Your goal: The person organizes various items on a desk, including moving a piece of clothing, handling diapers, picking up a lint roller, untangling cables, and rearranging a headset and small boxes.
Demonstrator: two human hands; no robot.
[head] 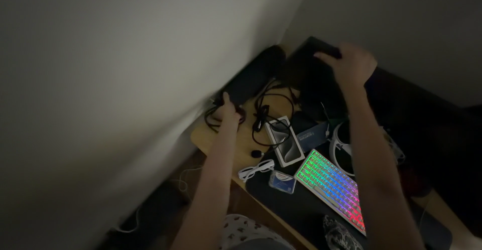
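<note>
A dim room corner frames a wooden desk (pixel 213 138) pushed against pale walls. The left hand (pixel 228 110) sits at nine o'clock of the clutter, fingers closed into a tangle of black cables (pixel 271 110), seemingly gathering them; how tightly it grips I cannot tell. The right hand (pixel 351 65), at one o'clock, is spread over the top edge of a dark flat device (pixel 314 76), likely steadying it upright. Outward, toward five o'clock, lie a phone box (pixel 282 140), a coiled white cable (pixel 255 168) and a rainbow-lit keyboard (pixel 331 185), with a white headset (pixel 341 147) just beside it.
</note>
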